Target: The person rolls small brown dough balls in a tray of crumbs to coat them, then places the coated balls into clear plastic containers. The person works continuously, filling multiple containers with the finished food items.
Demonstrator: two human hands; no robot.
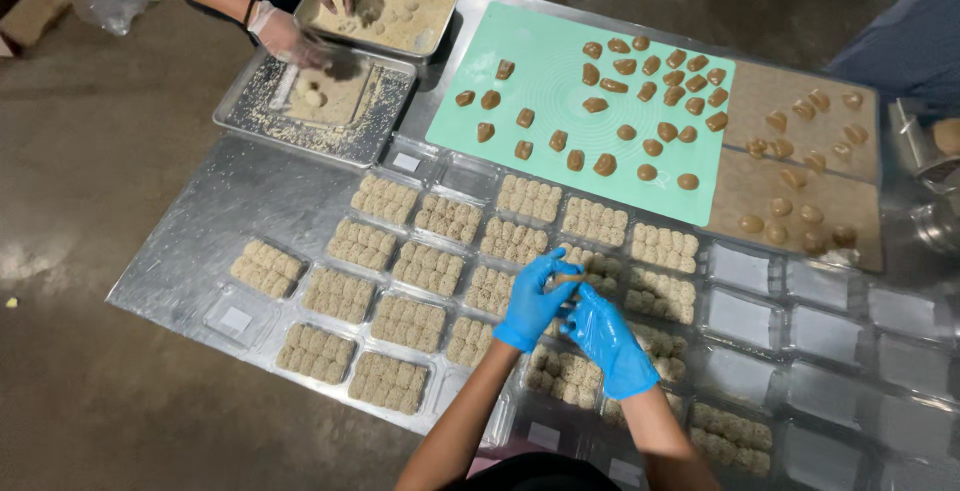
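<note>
My left hand [531, 301] and my right hand [607, 339] both wear blue gloves and meet over the clear plastic boxes [430, 269] near the table's middle. Between the fingertips they pinch a small crumb-coated piece [568, 279], just above a partly filled box [596, 269]. Several boxes around them hold rows of the same pale coated pieces. Which hand carries the piece's weight is hard to tell.
A green mat [560, 91] with several brown dough pieces [624, 132] lies behind. Brown boards [800, 166] with more pieces sit at right. Another person's gloved hands [285, 36] work over two metal crumb trays [330, 101]. Empty clear boxes [745, 319] stand at right.
</note>
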